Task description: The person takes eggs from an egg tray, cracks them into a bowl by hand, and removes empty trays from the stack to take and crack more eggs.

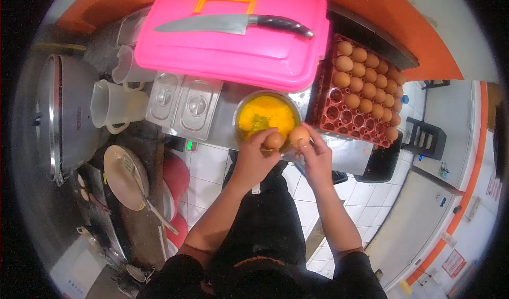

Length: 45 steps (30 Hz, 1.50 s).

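Note:
Over the near rim of a round metal bowl (pixel 297 109), my left hand (pixel 254 154) holds a brown egg (pixel 274 140) between thumb and fingers. A second brown egg (pixel 299 136) is in the fingertips of my right hand (pixel 319 156), close beside the first. Whether either shell is cracked I cannot tell. Inside the bowl lie several yellow yolks (pixel 266 112) in clear egg white. To the right stands a red plastic egg tray (pixel 350 128), mostly filled with brown eggs, its near-left cups showing no eggs.
A kitchen knife (pixel 230 22) rests on a pink plastic box (pixel 222 62) behind the bowl. Left of the bowl are lidded steel pans (pixel 195 108) and translucent measuring jugs (pixel 115 104). A frying pan (pixel 123 175) with a spatula lies farther left, near a large rice cooker (pixel 77 116).

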Tool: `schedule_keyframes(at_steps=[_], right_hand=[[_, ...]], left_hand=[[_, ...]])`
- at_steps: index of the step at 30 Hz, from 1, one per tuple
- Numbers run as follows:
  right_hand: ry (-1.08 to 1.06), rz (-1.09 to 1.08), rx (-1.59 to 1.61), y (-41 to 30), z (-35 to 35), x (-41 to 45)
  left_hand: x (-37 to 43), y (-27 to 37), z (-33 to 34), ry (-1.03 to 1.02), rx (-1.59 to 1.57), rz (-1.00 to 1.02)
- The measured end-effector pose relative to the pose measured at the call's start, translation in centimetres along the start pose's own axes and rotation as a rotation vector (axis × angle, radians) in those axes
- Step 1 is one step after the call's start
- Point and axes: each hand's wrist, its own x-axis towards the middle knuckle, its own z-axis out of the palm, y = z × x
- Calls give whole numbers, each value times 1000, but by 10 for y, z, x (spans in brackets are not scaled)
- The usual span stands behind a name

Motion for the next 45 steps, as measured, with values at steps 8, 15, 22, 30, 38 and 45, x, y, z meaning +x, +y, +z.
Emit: schedule_keyframes(at_steps=[8,15,22,30,38,45], right_hand=[[-167,453,385,1,17,20],[-247,364,218,43,-19,31],[-254,121,-270,56,19,36],[-232,48,-372,85,-1,65],[-272,-29,-392,87,12,74],[-254,-47,-457,93,-17,76]], left_hand=[[14,0,-35,-4,52,218],[18,-25,-18,-80,74,95],[14,-48,-19,134,17,79],[28,-57,-12,134,-2,72],[30,-65,4,205,89,96],[34,-55,20,186,-66,147]])
